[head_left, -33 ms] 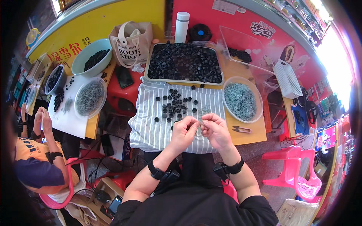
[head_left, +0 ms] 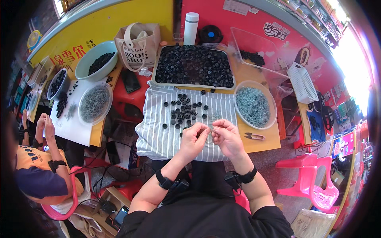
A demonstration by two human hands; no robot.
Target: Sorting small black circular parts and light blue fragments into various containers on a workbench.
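Observation:
My left hand point(head_left: 194, 138) and my right hand point(head_left: 228, 138) meet fingertip to fingertip above the front of a grey-and-white striped cloth point(head_left: 152, 139). Both are closed in a pinch. Whatever sits between the fingertips is tiny, perhaps a thin pale-green piece, and mostly covered by the fingers. Several small round black parts point(head_left: 183, 111) lie scattered on the cloth just beyond my left hand. A few thin pale-green pieces point(head_left: 216, 115) rest on the cloth beyond my right hand. To the right, a round clear tub point(head_left: 274, 115) holds a tangled heap of similar greenish pieces.
A white-rimmed tray point(head_left: 158, 81) full of black parts stands behind the cloth. Small thread snips point(head_left: 254, 136) lie on the table's right. Farther back are a white bottle point(head_left: 191, 29) and a canvas bag point(head_left: 152, 43). At the left table, a co-worker point(head_left: 47, 170) sits near a pale-green basin point(head_left: 81, 71).

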